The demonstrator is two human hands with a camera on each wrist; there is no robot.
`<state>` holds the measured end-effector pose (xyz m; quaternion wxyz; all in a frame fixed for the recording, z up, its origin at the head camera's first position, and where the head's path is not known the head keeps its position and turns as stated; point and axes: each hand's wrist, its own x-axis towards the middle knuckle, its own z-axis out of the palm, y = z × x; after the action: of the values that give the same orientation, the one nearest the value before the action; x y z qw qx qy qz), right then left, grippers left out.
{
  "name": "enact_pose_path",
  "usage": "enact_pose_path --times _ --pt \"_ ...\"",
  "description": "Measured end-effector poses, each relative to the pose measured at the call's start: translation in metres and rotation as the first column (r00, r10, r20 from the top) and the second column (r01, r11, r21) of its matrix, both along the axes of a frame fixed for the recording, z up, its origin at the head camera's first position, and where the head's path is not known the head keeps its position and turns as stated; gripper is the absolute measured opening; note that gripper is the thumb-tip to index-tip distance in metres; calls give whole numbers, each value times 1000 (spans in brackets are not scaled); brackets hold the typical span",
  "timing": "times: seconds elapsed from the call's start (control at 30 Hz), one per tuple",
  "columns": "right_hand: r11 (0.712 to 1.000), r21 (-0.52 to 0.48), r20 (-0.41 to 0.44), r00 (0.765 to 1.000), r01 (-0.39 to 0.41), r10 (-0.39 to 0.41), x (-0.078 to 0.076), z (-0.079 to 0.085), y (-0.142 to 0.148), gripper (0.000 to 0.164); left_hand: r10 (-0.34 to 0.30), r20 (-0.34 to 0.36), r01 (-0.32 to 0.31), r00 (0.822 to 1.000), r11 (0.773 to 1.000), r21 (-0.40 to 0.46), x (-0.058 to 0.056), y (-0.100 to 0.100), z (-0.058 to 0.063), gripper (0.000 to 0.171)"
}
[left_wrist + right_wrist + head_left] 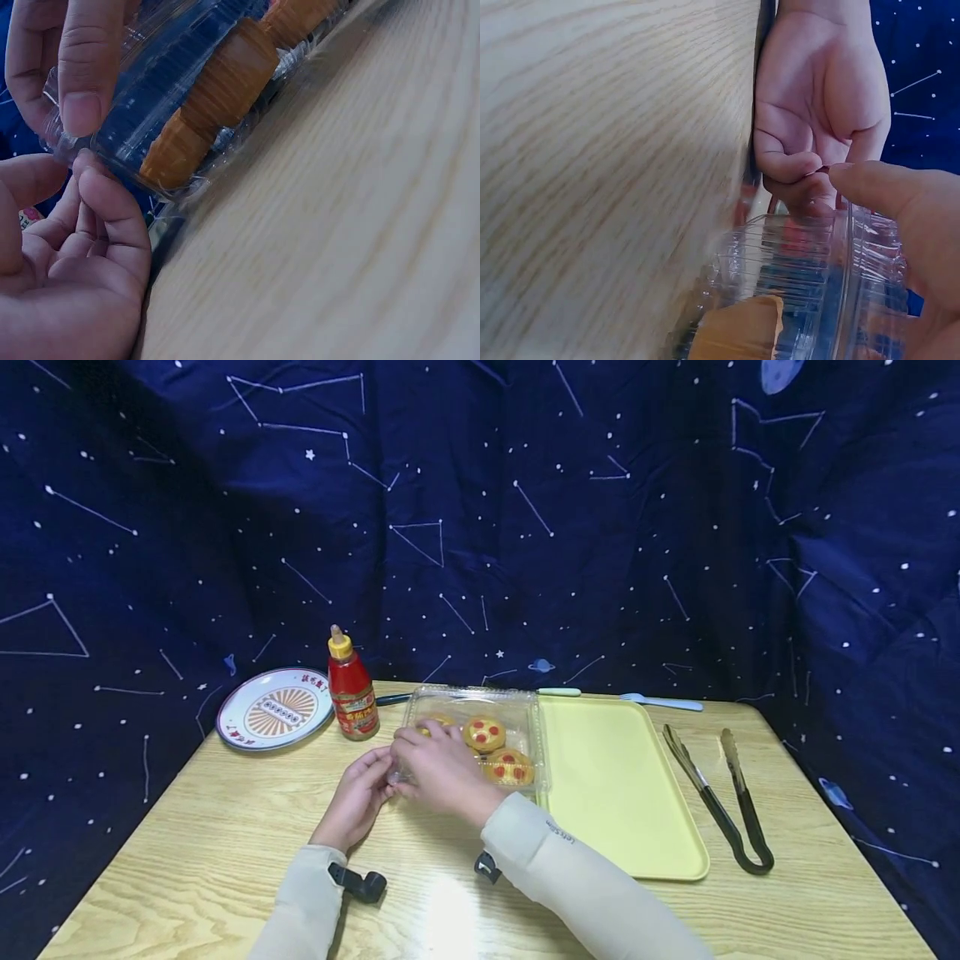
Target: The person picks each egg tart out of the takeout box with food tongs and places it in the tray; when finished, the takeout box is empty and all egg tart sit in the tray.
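A clear plastic clamshell box [480, 695] stands at mid-table, with several round pastries [483, 735] dotted red on top visible through it. At its near left corner my left hand [358, 800] pinches the rim between thumb and forefinger, its other fingers curled. My right hand [444, 773] reaches across the top to the same corner and grips the rim, hiding part of the box. In the left wrist view the right thumb [82, 112] presses on the corner just above the left fingertips. Ridged brown pastry sides [232, 71] show through the wall.
A yellow tray [615, 793] lies right of the box, with black-handled tongs [731, 814] beyond it. A red sauce bottle [351, 689] and a patterned plate [276, 708] stand at left. A blue fork [663, 702] and a pale green handle [559, 692] lie behind the tray.
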<state>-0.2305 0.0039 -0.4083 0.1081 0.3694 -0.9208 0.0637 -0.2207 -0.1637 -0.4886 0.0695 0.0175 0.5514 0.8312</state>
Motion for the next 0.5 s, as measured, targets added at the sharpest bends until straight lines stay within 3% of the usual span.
enact_pose_path --times 0.5 --pt "998 26 -52 997 60 -58 2 -4 -8 42 -124 -4 124 992 982 141 5 -11 0 20"
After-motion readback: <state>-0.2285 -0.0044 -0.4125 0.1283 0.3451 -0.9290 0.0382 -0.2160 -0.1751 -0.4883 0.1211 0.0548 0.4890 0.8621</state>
